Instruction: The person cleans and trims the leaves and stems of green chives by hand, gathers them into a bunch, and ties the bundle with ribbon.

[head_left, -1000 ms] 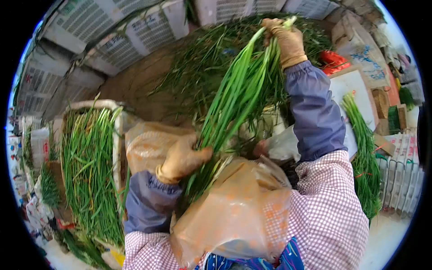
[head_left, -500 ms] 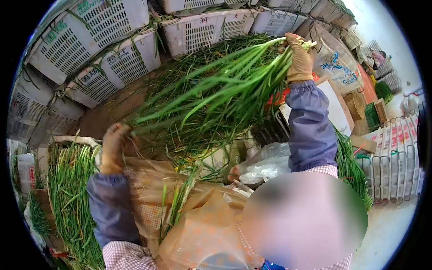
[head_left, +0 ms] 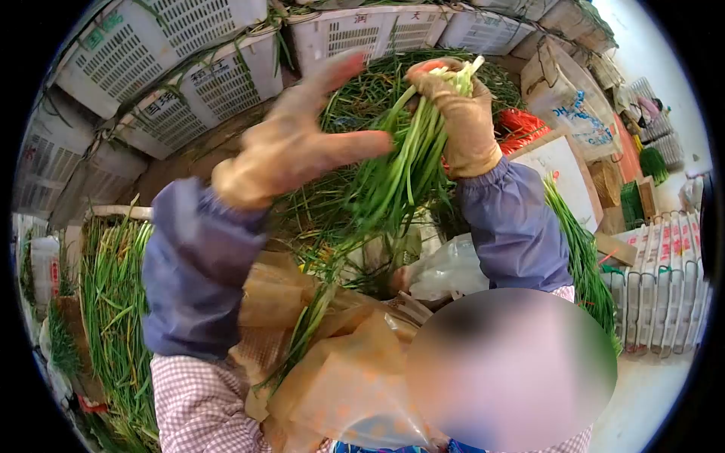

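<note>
The left hand (head_left: 283, 155) has swung up and across toward the green bunch (head_left: 400, 170). Its fingers are spread wide; it is blurry, so I can't tell if it touches the leaves. The right hand (head_left: 464, 124) squeezes the bunch by its pale ends, and the leaves hang down. Close to the body, loose stalks (head_left: 310, 321) lie on the plastic apron (head_left: 347, 392). The tub (head_left: 124, 212) of greens has its rim near the left sleeve (head_left: 189, 279). Farther off, bare brown floor (head_left: 170, 170) shows before the white baskets (head_left: 226, 87).
</note>
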`<state>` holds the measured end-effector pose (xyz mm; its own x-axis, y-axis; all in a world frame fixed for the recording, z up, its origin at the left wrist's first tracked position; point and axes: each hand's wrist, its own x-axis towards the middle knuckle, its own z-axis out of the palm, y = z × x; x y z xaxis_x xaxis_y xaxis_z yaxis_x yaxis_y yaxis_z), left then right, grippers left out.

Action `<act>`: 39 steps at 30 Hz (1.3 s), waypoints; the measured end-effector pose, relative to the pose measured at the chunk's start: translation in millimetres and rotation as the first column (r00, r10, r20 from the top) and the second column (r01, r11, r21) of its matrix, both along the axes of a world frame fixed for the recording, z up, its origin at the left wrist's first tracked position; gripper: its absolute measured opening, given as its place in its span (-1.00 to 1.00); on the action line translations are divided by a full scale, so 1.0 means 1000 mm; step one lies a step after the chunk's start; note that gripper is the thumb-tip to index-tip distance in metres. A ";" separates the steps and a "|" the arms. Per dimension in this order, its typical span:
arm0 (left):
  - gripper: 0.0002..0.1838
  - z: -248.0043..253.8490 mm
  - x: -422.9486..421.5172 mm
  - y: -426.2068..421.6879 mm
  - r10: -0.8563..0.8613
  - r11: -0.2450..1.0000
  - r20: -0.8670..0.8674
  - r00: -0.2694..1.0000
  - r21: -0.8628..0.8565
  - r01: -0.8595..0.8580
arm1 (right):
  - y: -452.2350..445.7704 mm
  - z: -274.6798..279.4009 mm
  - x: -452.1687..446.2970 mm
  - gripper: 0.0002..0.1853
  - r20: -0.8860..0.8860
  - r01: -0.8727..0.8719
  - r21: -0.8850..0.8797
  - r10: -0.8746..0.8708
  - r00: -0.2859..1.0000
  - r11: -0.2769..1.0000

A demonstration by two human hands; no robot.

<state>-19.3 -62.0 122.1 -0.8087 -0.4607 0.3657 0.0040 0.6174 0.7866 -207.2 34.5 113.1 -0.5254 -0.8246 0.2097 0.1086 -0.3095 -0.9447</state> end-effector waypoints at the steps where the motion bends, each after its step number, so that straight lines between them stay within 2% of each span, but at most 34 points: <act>1: 0.04 0.002 -0.013 0.004 -0.068 0.995 0.005 0.998 0.070 0.068 | 0.003 0.006 0.013 -0.87 0.069 -0.114 -0.020 0.115 0.991 0.993; 3: 0.11 -0.011 -0.033 0.021 -0.237 0.929 -0.086 0.968 0.273 0.251 | 0.010 0.014 0.028 -0.84 0.113 -0.142 -0.079 0.150 0.982 0.987; 6: 0.13 -0.026 -0.036 0.046 -0.289 0.770 -0.266 0.919 0.505 0.389 | 0.017 -0.002 0.026 -0.79 0.221 -0.147 -0.085 0.162 0.962 0.986; 7: 0.13 -0.035 -0.033 0.050 -0.292 0.769 -0.265 0.919 0.507 0.390 | 0.018 -0.013 0.024 -0.82 0.279 -0.151 -0.070 0.164 0.946 0.986; 9: 0.08 -0.060 -0.026 0.053 -0.221 0.847 -0.028 0.975 0.490 0.206 | 0.022 -0.021 0.031 -0.79 0.212 -0.132 -0.071 0.144 0.967 0.989; 10: -0.12 -0.057 -0.023 0.057 -0.251 0.809 -0.053 0.967 0.537 0.239 | 0.021 -0.028 0.035 -0.83 0.263 -0.147 -0.107 0.171 0.949 0.983; 11: -0.12 -0.060 -0.021 0.059 -0.250 0.808 -0.049 0.967 0.540 0.237 | 0.020 -0.030 0.037 -0.85 0.262 -0.190 -0.145 0.223 0.939 0.971; 13: -0.32 -0.067 -0.016 0.061 -0.257 0.720 0.019 0.966 0.671 0.178 | 0.019 -0.033 0.045 -0.85 0.299 -0.239 -0.152 0.276 0.914 0.959; 14: -0.44 -0.065 -0.015 0.066 -0.214 0.696 -0.053 0.975 0.692 0.190 | 0.017 -0.036 0.046 -0.78 0.278 -0.255 -0.140 0.285 0.917 0.957; 15: -0.44 -0.068 -0.017 0.072 -0.214 0.697 -0.052 0.975 0.691 0.190 | 0.017 -0.035 0.047 -0.78 0.278 -0.255 -0.141 0.285 0.917 0.957; 17: -0.44 -0.079 -0.019 0.084 -0.099 0.499 -0.196 0.976 0.839 0.219 | 0.019 -0.035 0.051 -0.70 0.321 -0.316 -0.113 0.335 0.886 0.942; 18: -0.45 -0.081 -0.016 0.088 -0.034 0.493 -0.206 0.978 0.848 0.195 | 0.016 -0.042 0.050 -0.57 0.259 -0.374 -0.189 0.414 0.873 0.908; 19: -0.45 -0.085 -0.014 0.089 -0.029 0.491 -0.208 0.978 0.849 0.195 | 0.016 -0.038 0.049 -0.57 0.258 -0.378 -0.185 0.416 0.872 0.907; 21: -0.46 -0.095 -0.009 0.091 -0.044 0.495 -0.123 0.991 0.859 0.129 | 0.019 -0.027 0.045 -0.44 0.200 -0.508 0.056 0.489 0.849 0.859; 22: -0.50 -0.094 -0.004 0.093 -0.033 0.381 -0.137 0.990 0.914 0.139 | 0.014 -0.027 0.032 -0.31 0.024 -0.498 0.155 0.501 0.865 0.853; 23: -0.50 -0.094 -0.001 0.092 -0.033 0.381 -0.137 0.990 0.914 0.140 | -0.013 -0.020 0.025 -0.26 -0.155 -0.463 0.238 0.504 0.849 0.854; 24: -0.51 -0.093 0.001 0.092 -0.036 0.358 -0.145 0.989 0.922 0.148 | 0.003 -0.001 0.008 -0.24 0.005 -0.389 0.138 0.392 0.920 0.911; 25: -0.53 -0.092 0.003 0.092 -0.038 0.334 -0.153 0.988 0.929 0.157 | -0.004 0.006 -0.015 -0.21 -0.046 -0.319 0.027 0.320 0.946 0.947; 26: -0.55 -0.089 0.004 0.092 -0.034 0.307 -0.150 0.988 0.939 0.153 | -0.007 0.022 -0.027 -0.22 -0.284 -0.315 -0.054 0.288 0.915 0.948; 27: -0.55 -0.088 0.006 0.092 -0.035 0.305 -0.150 0.988 0.940 0.153 | -0.008 0.035 -0.032 -0.21 -0.502 -0.326 -0.133 0.220 0.837 0.936; 28: -0.47 -0.087 0.007 0.091 -0.068 0.329 -0.154 0.986 0.929 0.168 | -0.010 0.021 -0.027 -0.30 -0.604 -0.379 0.008 0.307 0.736 0.925; 29: -0.38 -0.087 0.007 0.090 -0.105 0.354 -0.156 0.982 0.917 0.184 | -0.011 0.009 -0.006 -0.36 -0.730 -0.430 0.177 0.411 0.546 0.885; 30: -0.38 -0.088 0.008 0.093 -0.116 0.351 -0.153 0.981 0.918 0.185 | -0.013 -0.004 0.015 -0.42 -0.812 -0.454 0.326 0.492 0.315 0.829; 31: -0.45 -0.093 0.009 0.096 -0.089 0.331 -0.133 0.987 0.931 0.155 | -0.004 -0.008 0.041 -0.48 -0.836 -0.435 0.504 0.548 -0.028 0.746; 33: -0.51 -0.101 0.015 0.100 -0.051 0.301 -0.104 0.993 0.947 0.114 | 0.004 -0.011 0.038 -0.59 -0.818 -0.482 0.408 0.545 0.185 0.775; 34: -0.50 -0.105 0.020 0.097 -0.067 0.229 -0.133 0.989 0.963 0.145 | 0.001 -0.020 0.035 -0.58 -0.734 -0.536 0.205 0.491 0.470 0.819; 35: -0.49 -0.109 0.025 0.094 -0.082 0.155 -0.163 0.983 0.972 0.175 | -0.005 -0.024 0.031 -0.56 -0.562 -0.517 -0.005 0.425 0.710 0.856; 36: -0.48 -0.114 0.027 0.092 -0.051 0.141 -0.169 0.984 0.974 0.175 | -0.010 -0.019 0.018 -0.57 -0.431 -0.382 -0.117 0.299 0.851 0.917; 37: -0.48 -0.112 0.029 0.093 -0.049 0.140 -0.167 0.985 0.975 0.173 | -0.007 -0.008 0.001 -0.60 -0.262 -0.307 -0.105 0.271 0.926 0.946; 39: -0.46 -0.103 0.032 0.094 0.082 0.069 -0.208 0.975 0.977 0.202 | 0.002 -0.009 -0.008 -0.58 -0.365 -0.274 -0.055 0.236 0.901 0.960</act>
